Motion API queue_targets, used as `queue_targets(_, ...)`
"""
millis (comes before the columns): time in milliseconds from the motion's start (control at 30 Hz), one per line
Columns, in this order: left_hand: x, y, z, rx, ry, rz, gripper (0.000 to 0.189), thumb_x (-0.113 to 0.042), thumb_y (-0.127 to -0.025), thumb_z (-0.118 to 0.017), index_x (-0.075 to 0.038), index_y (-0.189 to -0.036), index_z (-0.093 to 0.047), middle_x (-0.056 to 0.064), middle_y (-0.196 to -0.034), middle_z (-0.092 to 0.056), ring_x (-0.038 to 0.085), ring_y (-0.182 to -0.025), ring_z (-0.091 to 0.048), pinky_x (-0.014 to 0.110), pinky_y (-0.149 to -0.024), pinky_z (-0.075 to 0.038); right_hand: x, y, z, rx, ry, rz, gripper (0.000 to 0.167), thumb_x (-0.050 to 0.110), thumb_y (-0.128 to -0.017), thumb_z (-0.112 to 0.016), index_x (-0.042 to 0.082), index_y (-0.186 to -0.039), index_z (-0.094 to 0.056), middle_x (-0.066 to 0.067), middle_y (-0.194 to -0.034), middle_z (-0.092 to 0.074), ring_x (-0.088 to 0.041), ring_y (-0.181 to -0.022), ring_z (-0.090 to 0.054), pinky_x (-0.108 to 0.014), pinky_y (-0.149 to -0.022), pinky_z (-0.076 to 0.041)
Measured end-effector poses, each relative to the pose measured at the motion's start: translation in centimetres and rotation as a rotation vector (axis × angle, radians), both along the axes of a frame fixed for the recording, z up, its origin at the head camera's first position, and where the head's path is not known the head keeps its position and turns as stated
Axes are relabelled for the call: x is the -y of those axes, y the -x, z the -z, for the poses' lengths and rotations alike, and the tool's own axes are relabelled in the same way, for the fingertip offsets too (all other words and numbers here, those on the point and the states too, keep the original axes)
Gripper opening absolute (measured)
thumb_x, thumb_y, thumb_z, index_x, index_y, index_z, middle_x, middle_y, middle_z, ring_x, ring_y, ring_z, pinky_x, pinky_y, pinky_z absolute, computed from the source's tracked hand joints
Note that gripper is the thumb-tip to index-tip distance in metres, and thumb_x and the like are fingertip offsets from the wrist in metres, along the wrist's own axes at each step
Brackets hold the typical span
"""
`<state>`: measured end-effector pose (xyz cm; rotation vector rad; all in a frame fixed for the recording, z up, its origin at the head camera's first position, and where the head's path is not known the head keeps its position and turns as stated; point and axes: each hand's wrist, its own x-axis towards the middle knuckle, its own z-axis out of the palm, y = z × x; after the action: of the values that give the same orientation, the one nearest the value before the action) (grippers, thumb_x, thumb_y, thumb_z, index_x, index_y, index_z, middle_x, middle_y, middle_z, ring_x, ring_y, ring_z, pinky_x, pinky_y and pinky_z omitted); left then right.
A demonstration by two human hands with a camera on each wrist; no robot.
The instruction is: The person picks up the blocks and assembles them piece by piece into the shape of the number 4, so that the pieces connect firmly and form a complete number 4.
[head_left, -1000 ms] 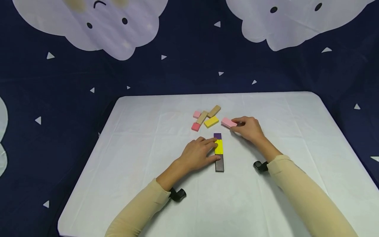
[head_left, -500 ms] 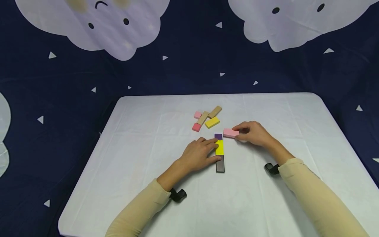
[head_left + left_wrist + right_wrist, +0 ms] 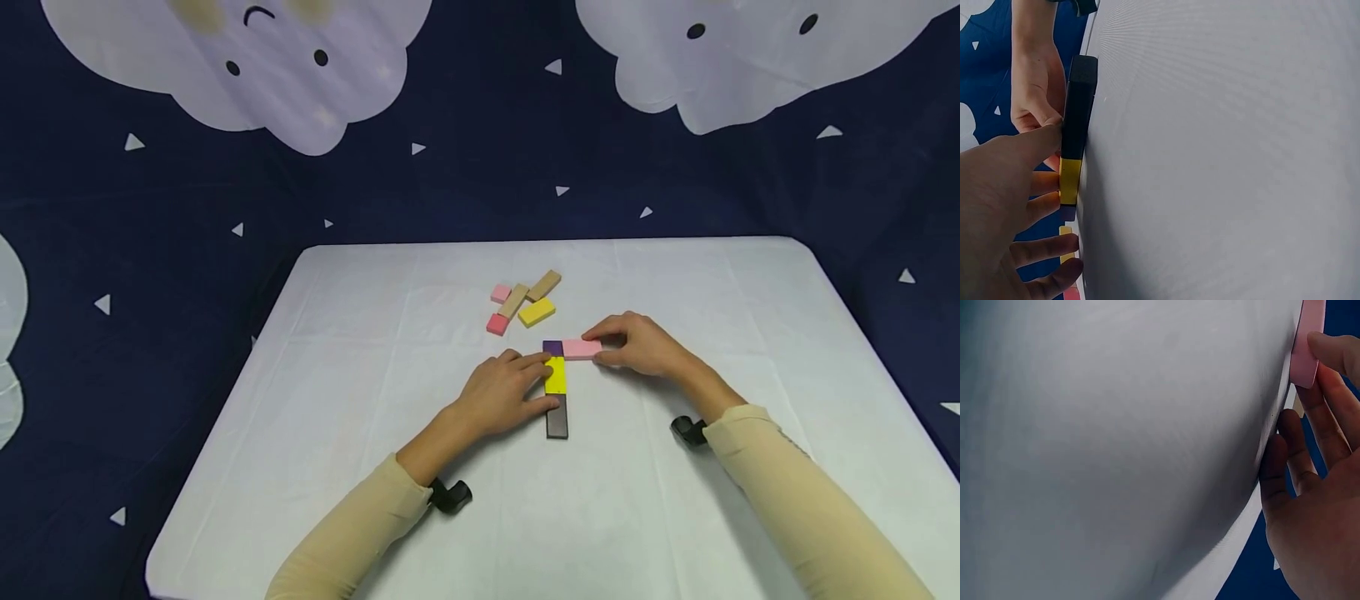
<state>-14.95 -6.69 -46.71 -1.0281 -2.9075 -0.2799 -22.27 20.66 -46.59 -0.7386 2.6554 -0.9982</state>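
Note:
A column of blocks lies in front of me in the head view: a purple block (image 3: pixel 552 347) at the far end, a yellow block (image 3: pixel 556 377) in the middle and a dark grey block (image 3: pixel 557 417) nearest. My left hand (image 3: pixel 501 392) rests along its left side, thumb on the dark grey block and fingertips on the yellow one. In the left wrist view its fingers (image 3: pixel 1044 247) are mostly straight. My right hand (image 3: pixel 637 343) pinches the right end of a pink block (image 3: pixel 580 350) between thumb and fingers. The pink block's left end meets the purple block's right side, forming a corner.
Behind the column lie a loose yellow block (image 3: pixel 537 312), two wooden blocks (image 3: pixel 543 285), a small light pink block (image 3: pixel 501 293) and a small red block (image 3: pixel 497 324). They all rest on a white-covered table (image 3: pixel 337 350) before a dark blue cloud-patterned backdrop (image 3: pixel 480 183).
My right hand has brought the pink block toward me and turned it level, then left against the purple block. My left hand has stayed on the column.

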Motion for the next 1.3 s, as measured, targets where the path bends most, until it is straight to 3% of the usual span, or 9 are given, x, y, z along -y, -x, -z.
queue_targets(400,0.0,0.0,-0.2,-0.014,-0.006,0.001,0.056,-0.064,-0.088,-0.052,-0.023,-0.125,-0.063,-0.005,-0.14,-0.051,0.015,-0.11,-0.05,0.035,-0.086,-0.047,0.3,0.0,0.0,-0.027,-0.004,0.009,0.035,0.019,-0.079,-0.079,0.017,-0.113,-0.073,0.001,-0.112,-0.067,-0.019,-0.097,-0.054,-0.039,-0.083,-0.042)
queue_targets(700,0.0,0.0,-0.2,-0.015,0.002,0.004,0.057,-0.065,-0.089,-0.051,-0.022,-0.125,-0.063,-0.004,-0.139,-0.051,0.016,-0.109,-0.051,0.034,-0.086,-0.047,0.3,-0.2,0.0,-0.025,-0.032,0.007,0.041,0.024,-0.079,-0.08,0.017,-0.118,-0.07,0.0,-0.116,-0.065,-0.02,-0.102,-0.053,-0.042,-0.088,-0.041)
queue_targets(933,-0.1,0.0,-0.2,-0.022,0.008,0.008,0.056,-0.064,-0.089,-0.051,-0.022,-0.124,-0.063,-0.004,-0.14,-0.051,0.015,-0.11,-0.05,0.034,-0.086,-0.047,0.9,-0.9,-0.3,-0.139,-0.106,-0.011,0.057,0.036,-0.078,-0.08,0.016,-0.128,-0.063,-0.002,-0.124,-0.061,-0.022,-0.111,-0.05,-0.046,-0.095,-0.038)
queue_targets(1300,-0.1,0.0,-0.2,-0.026,0.0,0.015,0.055,-0.064,-0.089,-0.051,-0.022,-0.123,-0.063,-0.005,-0.139,-0.051,0.015,-0.109,-0.05,0.034,-0.085,-0.047,1.8,-1.4,-0.6,-0.198,-0.097,-0.024,0.051,0.034,-0.08,-0.078,0.012,-0.124,-0.065,-0.004,-0.123,-0.062,-0.024,-0.112,-0.051,-0.046,-0.097,-0.038)
